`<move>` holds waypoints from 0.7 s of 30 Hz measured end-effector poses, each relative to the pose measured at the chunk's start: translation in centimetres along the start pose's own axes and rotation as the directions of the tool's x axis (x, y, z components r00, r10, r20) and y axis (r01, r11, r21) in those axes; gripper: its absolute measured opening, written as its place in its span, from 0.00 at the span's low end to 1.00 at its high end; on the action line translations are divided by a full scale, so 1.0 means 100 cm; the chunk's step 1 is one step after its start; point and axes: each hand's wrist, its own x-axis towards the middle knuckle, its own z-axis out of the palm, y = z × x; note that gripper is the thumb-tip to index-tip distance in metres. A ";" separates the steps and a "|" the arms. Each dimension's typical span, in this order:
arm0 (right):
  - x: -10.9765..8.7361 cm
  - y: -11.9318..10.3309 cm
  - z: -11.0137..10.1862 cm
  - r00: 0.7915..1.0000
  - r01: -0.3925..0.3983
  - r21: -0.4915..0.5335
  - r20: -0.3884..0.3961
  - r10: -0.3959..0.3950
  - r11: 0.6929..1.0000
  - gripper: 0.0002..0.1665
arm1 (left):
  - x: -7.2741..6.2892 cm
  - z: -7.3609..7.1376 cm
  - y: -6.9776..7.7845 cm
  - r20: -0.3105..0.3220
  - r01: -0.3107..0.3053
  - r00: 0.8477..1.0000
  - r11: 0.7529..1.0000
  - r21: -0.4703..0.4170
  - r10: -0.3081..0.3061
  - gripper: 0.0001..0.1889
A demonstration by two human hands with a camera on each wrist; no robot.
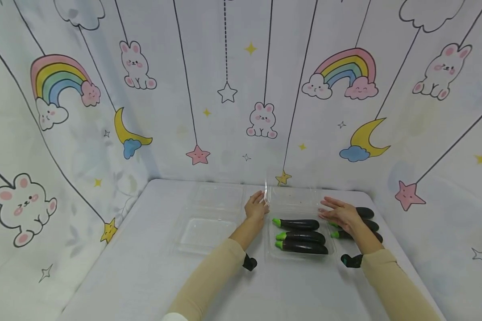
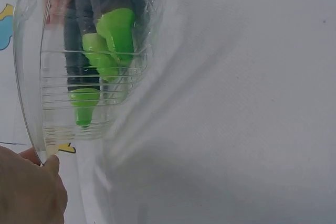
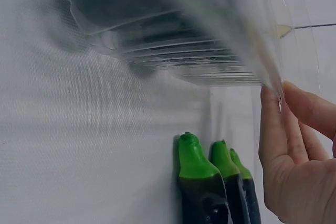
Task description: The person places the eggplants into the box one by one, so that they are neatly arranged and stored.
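Note:
A transparent plastic clamshell box (image 1: 271, 255) lies open, with three green-capped eggplants (image 1: 303, 247) in its base and its lid (image 1: 291, 196) at the back. My left hand (image 1: 257, 208) is at the box's left side; in the left wrist view its thumb and fingers pinch the plastic rim (image 2: 25, 103). At the opposite side my right hand (image 1: 342, 215) pinches the rim between thumb and fingers, as the right wrist view shows. The same eggplants show through the ribbed wall, green caps (image 2: 119, 32) nearest the left wrist camera.
Three loose eggplants (image 1: 365, 213) lie to the right, partly behind my right hand and wrist. On the left stands a second transparent clamshell box (image 1: 180, 232), its lid laid back. A patterned cloth wall (image 1: 233, 129) rises behind the white-covered table (image 1: 136, 267).

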 end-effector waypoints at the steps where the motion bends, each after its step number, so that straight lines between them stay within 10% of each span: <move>1: 0.000 0.000 0.001 1.000 0.001 -0.007 -0.006 -0.001 1.000 0.47 | 0.000 0.000 0.000 -0.009 0.001 1.000 1.000 -0.003 -0.001 0.40; 21: -0.001 0.002 -0.003 1.000 -0.011 -0.019 -0.012 0.011 1.000 0.32 | 0.002 0.000 0.000 -0.071 -0.003 0.997 1.000 -0.008 0.002 0.42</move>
